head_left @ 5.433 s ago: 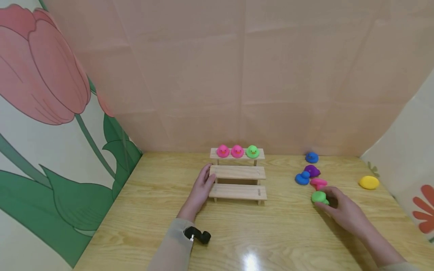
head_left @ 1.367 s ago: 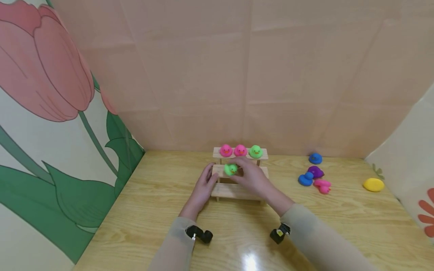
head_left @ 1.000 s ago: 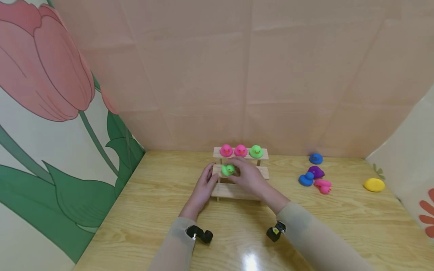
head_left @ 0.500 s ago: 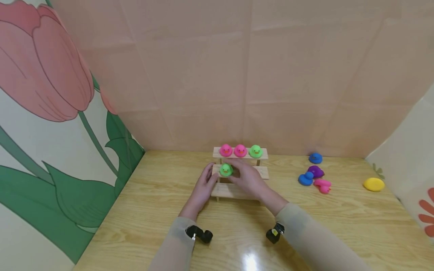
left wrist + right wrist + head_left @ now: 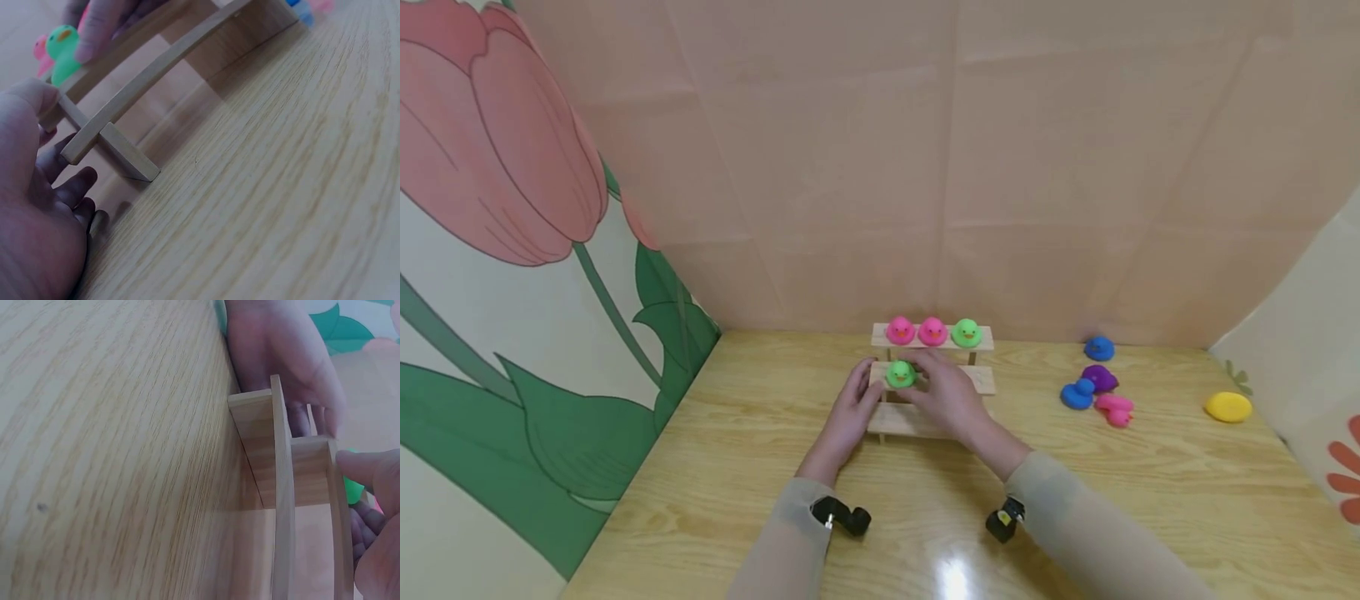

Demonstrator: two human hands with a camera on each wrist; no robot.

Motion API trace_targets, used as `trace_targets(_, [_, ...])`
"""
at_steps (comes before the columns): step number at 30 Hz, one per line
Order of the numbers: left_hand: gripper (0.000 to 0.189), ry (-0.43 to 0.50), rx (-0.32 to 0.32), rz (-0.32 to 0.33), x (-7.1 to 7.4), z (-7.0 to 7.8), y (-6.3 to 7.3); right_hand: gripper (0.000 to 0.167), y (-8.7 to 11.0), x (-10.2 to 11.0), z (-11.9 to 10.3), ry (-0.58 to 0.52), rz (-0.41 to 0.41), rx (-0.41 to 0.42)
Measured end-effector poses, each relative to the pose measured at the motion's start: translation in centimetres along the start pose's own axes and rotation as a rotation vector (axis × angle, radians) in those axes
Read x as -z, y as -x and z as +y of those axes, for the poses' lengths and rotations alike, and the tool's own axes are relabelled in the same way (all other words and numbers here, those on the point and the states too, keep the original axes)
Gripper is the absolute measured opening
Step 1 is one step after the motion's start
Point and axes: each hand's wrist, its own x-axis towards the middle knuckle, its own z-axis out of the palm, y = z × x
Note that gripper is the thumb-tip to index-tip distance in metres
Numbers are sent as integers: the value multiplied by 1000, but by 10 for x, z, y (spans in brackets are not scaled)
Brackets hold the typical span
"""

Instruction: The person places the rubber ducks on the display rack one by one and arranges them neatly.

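Observation:
A small three-tier wooden stand (image 5: 913, 421) rises in steps on the table. My left hand (image 5: 850, 408) grips its left end, thumb by the middle shelf and fingers behind, as the left wrist view shows. On the middle shelf's left end sits a green rubber duck (image 5: 900, 374), upright and facing me. My right hand (image 5: 953, 398) holds this duck from its right side with thumb and fingers; its far side is hidden. Along the top shelf stand two pink rubber ducks (image 5: 900, 331) and another green rubber duck (image 5: 966, 333), all facing forward.
To the right on the table (image 5: 1150, 500) lie two blue ducks (image 5: 1078, 395), a purple duck (image 5: 1100, 378) and a pink duck (image 5: 1117, 409) on its side. Farther right is a yellow oval piece (image 5: 1228, 407). A pinkish backdrop (image 5: 820, 208) stands behind the stand.
My right hand has brought the green duck from the right side of the table to the middle shelf. There it slid left and turned to face forward. My left hand stays on the stand.

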Motion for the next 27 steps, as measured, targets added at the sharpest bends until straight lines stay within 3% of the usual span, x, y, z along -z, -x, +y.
trace_targets(18, [66, -6, 2, -2, 1, -2, -1, 55, 0, 1, 2, -43, -3, 8])
trace_targets(27, [66, -18, 18, 8, 0, -4, -2, 58, 19, 24, 3, -87, 18, 5])
